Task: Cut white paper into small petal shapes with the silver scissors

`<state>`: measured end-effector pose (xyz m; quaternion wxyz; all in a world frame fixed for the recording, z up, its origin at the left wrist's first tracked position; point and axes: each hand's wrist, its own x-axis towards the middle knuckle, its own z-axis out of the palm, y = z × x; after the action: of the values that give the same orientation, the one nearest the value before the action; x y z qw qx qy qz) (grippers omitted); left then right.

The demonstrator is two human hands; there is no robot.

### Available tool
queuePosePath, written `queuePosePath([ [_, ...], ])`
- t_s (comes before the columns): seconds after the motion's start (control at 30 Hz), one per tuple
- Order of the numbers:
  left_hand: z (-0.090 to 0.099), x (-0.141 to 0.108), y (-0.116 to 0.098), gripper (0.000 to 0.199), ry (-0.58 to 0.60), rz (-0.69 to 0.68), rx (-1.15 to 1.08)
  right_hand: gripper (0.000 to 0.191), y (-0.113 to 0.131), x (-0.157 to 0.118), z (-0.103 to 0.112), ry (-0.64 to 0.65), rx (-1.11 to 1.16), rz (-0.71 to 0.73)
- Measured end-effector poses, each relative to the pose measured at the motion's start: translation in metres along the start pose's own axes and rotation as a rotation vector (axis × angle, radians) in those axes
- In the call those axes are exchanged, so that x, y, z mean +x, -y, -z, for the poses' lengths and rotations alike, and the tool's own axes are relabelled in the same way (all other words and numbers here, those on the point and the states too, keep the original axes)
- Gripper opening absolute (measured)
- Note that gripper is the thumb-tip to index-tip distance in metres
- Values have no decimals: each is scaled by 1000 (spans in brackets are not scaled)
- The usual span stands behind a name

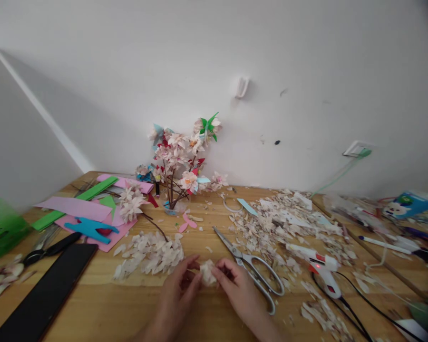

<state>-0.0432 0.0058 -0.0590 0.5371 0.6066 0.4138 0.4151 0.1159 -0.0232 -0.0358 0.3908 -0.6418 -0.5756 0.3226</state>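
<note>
Between my two hands, low in the middle, is a small white flower-like cluster of thin papery petals (pixel 207 273). My right hand (pixel 238 289) pinches its right side between thumb and fingers. My left hand (pixel 180 290) is curled at its left side, thumb and fingertips against the petals. Grey-handled scissors (pixel 249 266) lie partly open just beyond and right of my right hand. Left of my hands is a heap of loose pale petals (pixel 150 254), and a petal flower on a brown stem (pixel 131 202) rests behind it.
A bunch of handmade flowers (pixel 178 152) stands against the wall. Pale scraps (pixel 278 223) and a glue gun (pixel 326 273) with a red light and black cord lie right. Coloured paper (pixel 78 209), black-handled scissors (pixel 53 249) and a dark phone-like slab (pixel 44 297) are left.
</note>
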Motion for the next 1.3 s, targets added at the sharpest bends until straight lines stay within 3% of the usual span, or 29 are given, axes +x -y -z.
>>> queuePosePath([
  [0.1, 1, 2, -1, 34, -43, -2, -50, 27, -12, 21, 38, -215, -246, -34],
  [0.2, 1, 4, 0, 31, -43, -13, -17, 26, -29, 55, 81, -291, -255, -57],
  [0.27, 1, 3, 1, 28, -28, -20, 22, 41, -40, 76, 98, -282, -281, -67],
  [0.37, 2, 1, 3, 24, -18, -37, 68, 51, -55, 93, 104, -295, -342, -102],
  [0.5, 6, 2, 2, 23, -19, -13, 99, 45, -66, 95, 101, -360, -280, -175],
  [0.6, 8, 3, 0, 22, -29, -1, 106, 37, -63, 91, 109, -349, -86, -231],
  [0.73, 8, 3, 2, 21, 14, -16, 106, 29, -50, 79, 120, -216, 260, -291],
  [0.9, 4, 4, -1, 21, -4, 29, 49, 36, -29, 59, 104, -63, 492, -326],
  [1.03, -8, 16, -19, 29, -43, 207, -331, 38, -6, 42, 73, 50, 581, -259],
  [1.13, -19, 26, -32, 40, 11, 353, -530, 41, 8, 28, 50, 85, 565, -178],
  [1.3, -29, 24, -33, 52, 80, 415, -630, 50, 16, 8, 33, 133, 449, -64],
])
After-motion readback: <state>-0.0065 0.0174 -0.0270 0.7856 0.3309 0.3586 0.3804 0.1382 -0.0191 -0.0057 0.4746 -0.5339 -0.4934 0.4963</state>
